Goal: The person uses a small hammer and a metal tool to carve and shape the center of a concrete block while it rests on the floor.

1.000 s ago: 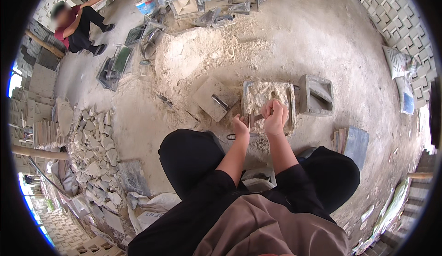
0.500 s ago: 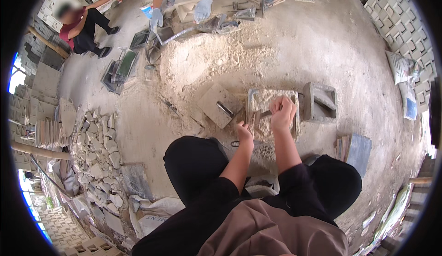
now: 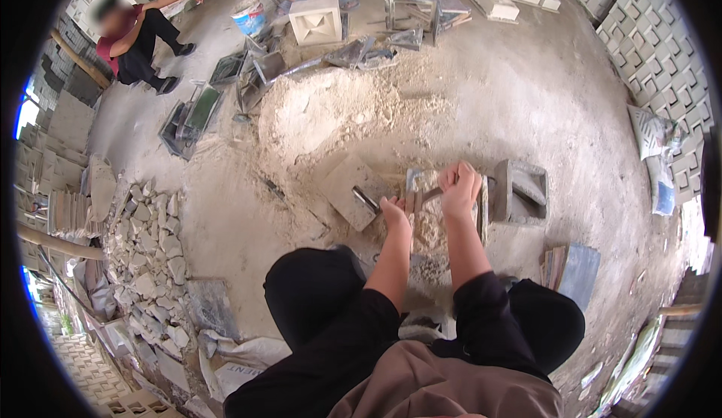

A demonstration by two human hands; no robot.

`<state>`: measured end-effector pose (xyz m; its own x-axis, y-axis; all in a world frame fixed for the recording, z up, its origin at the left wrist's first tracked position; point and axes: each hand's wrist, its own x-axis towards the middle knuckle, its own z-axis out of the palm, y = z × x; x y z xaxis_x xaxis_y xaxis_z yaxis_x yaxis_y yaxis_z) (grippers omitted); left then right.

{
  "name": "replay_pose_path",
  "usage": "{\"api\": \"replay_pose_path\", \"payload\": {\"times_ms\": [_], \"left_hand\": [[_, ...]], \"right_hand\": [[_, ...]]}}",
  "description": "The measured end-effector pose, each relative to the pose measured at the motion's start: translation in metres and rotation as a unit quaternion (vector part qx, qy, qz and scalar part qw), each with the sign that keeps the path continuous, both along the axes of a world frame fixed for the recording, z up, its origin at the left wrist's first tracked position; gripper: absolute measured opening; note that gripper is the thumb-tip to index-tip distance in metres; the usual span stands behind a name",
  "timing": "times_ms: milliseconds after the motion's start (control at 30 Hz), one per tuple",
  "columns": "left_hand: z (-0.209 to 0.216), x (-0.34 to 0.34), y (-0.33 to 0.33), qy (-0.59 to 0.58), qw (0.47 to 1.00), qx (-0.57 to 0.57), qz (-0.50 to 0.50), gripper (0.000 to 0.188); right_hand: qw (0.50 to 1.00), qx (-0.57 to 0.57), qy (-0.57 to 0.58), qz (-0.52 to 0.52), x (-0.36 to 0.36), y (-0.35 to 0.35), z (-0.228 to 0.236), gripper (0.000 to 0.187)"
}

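Note:
In front of me on the floor lies a rectangular mould (image 3: 483, 226), filled with pale, crumbly mix (image 3: 435, 230). My right hand (image 3: 459, 186) is closed over the mould's far part, gripping one end of a flat brownish strip (image 3: 430, 195). At the strip's other end, by the mould's left edge, my left hand (image 3: 395, 213) is closed on it with its fingertips. Just left of that hand is a square board (image 3: 346, 181) with a metal cylindrical handle (image 3: 365, 199) on it. The strip's lower edge is hard to make out.
A grey hollow box (image 3: 521, 211) stands right of the mould. Beyond lies a heap of pale powder (image 3: 308, 110), ringed by metal mould parts (image 3: 350, 52). A finished-looking block (image 3: 316, 21) sits before a co-worker; another person sits far left. Broken pieces (image 3: 147, 260) are piled left.
My left hand has moved up to the strip, which now spans between both hands. Farther off, the co-worker's gloved hands have left the block and metal parts, and the block stands upright.

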<state>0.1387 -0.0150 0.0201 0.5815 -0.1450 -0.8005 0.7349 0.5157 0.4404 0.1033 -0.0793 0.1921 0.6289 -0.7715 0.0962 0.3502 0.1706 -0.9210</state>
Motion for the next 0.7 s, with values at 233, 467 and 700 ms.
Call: {"api": "replay_pose_path", "payload": {"times_ms": [233,467,700], "left_hand": [[-0.025,-0.007,-0.005,-0.053,0.996,-0.067,0.008,0.067],[-0.001,-0.009,-0.013,-0.045,0.997,-0.059,-0.01,0.066],[-0.003,0.004,-0.019,-0.062,0.995,-0.082,-0.011,0.064]], "right_hand": [[0.999,-0.02,0.015,0.02,0.021,-0.011,0.001,0.032],[1.0,-0.006,-0.004,0.021,0.028,-0.03,-0.004,0.03],[1.0,0.014,0.011,0.009,0.037,-0.034,-0.007,0.029]]}}
